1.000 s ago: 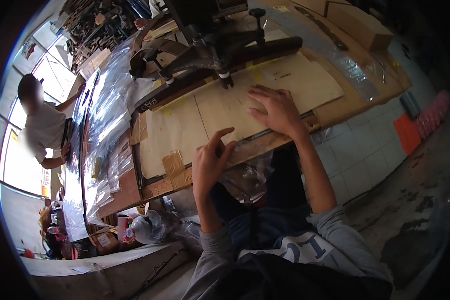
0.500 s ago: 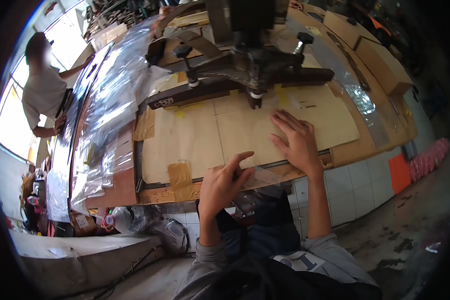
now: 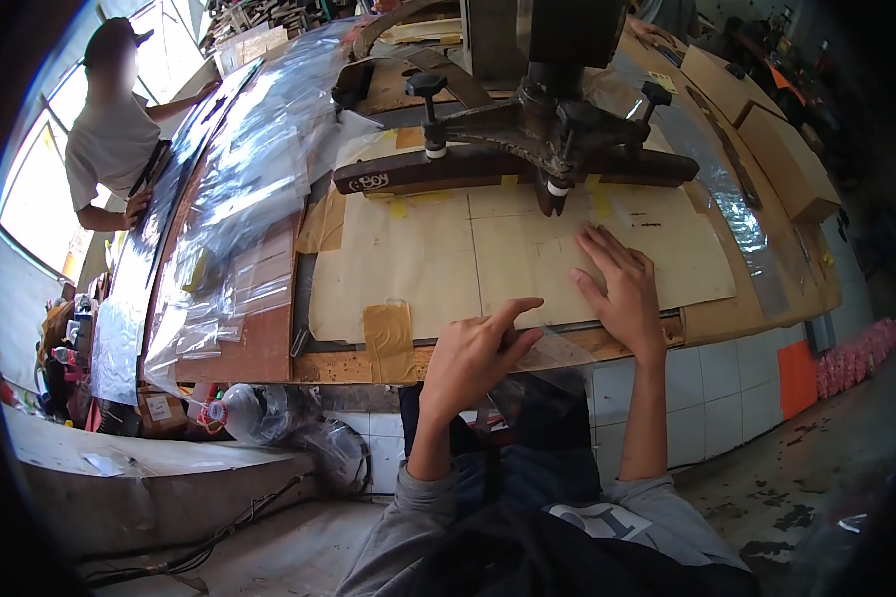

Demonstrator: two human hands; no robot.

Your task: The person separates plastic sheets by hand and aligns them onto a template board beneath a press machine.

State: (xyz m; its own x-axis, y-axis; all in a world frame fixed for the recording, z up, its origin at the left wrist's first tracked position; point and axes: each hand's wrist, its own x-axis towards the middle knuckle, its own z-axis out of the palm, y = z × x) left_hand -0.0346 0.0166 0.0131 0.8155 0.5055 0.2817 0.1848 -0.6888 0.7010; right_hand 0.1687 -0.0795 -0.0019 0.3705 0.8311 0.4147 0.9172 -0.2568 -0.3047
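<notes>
Reaching over a bench (image 3: 336,364), the left hand (image 3: 476,356) hangs at the near edge, index finger stretched out and thumb parted from it, near a scrap of clear film (image 3: 564,348). Farther in, the right hand (image 3: 622,294) splays its thumb wide over a pale sheet (image 3: 393,264); contact cannot be told. The sheet lies flat on the bench, brown tape (image 3: 388,343) at its near edge, below a dark metal frame (image 3: 508,124). Beyond clear plastic sheeting (image 3: 284,134), a white-shirted person (image 3: 114,144) stands.
</notes>
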